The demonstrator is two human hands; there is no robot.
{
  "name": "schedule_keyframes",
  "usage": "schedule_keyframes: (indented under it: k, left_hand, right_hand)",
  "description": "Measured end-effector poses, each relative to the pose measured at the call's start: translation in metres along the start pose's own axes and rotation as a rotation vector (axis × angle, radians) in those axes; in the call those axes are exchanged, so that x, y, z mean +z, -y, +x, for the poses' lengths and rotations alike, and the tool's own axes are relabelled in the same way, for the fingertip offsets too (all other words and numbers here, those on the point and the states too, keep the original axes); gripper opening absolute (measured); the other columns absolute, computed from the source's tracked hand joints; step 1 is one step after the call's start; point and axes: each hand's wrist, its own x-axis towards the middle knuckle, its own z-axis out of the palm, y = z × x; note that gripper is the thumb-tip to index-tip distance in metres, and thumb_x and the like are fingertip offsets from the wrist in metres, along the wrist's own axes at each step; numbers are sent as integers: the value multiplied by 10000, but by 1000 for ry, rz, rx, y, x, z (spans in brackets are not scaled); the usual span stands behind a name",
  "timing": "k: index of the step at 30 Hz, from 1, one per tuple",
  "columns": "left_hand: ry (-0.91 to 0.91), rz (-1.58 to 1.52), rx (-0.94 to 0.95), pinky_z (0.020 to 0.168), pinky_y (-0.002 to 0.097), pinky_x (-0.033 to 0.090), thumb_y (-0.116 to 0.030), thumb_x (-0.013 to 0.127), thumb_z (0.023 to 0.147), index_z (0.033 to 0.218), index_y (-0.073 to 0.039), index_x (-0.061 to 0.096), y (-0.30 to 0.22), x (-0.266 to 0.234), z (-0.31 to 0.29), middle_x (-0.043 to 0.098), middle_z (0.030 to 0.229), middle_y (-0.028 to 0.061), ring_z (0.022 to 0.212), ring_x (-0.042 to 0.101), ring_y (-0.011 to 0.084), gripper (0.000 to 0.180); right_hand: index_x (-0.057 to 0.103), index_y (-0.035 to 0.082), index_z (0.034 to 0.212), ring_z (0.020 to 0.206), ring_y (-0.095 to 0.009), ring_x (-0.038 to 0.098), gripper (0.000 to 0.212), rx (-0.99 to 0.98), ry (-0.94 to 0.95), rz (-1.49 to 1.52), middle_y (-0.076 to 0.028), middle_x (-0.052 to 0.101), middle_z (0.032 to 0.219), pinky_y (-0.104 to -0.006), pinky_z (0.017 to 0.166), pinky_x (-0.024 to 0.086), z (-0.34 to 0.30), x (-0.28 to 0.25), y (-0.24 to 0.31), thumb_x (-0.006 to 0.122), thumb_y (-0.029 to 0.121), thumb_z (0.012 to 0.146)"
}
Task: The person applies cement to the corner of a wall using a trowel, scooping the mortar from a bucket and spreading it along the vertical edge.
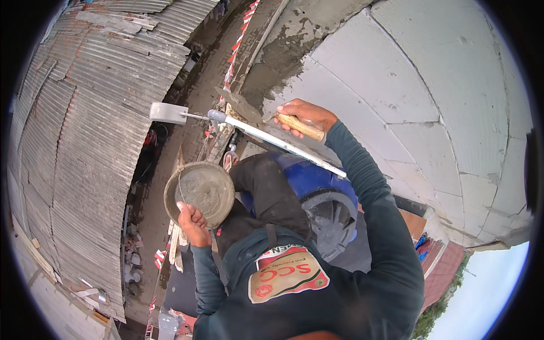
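My left hand (194,224) is closed at the near rim of a round bucket (170,195), where its thin wire handle comes down to my fingers. Wet grey mortar (205,190) lies inside the bucket. My right hand (306,117) grips the pale wooden handle of a trowel (300,127). The trowel's mortar-coated blade points left, close to the wall's mortar-smeared area. A white pole (283,145) with a grey cap crosses just below the blade and my right hand.
A pale block wall (391,79) rises on the right, partly coated with wet mortar (281,56). A blue drum (303,173) stands beside my legs. A white box (168,113) juts out at the pole's end. Corrugated roofing (96,136) and red-white tape (238,45) lie left, over a lower paved alley.
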Motion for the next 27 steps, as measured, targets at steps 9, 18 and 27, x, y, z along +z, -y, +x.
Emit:
schedule_keyframes:
  k: [9,18,27]
  left_hand:
    - [-14,-8,-47,464,246,156,-553,491,1091,719,-200,340,7,-3,4,269,645,-85,527,207,30,535]
    - [57,9,-11,443,245,157,-593,481,1082,718,-205,354,0,6,-1,283,624,-88,497,209,30,546]
    - [154,52,-3,449,241,171,-565,480,1090,726,-204,359,-12,32,0,288,636,-88,506,214,29,527]
  right_hand:
    - [630,27,1016,578,-88,589,341,-325,-376,-63,-25,614,752,-230,471,477,-105,-13,43,560,356,1068]
    - [557,-47,1166,868,-513,695,338,-228,-912,-1110,-326,710,1008,-550,812,564,68,-10,-86,614,198,941]
    - [641,-38,1109,877,-451,706,332,-365,-954,-778,-270,728,945,-505,791,536,-27,-5,-11,695,240,936]
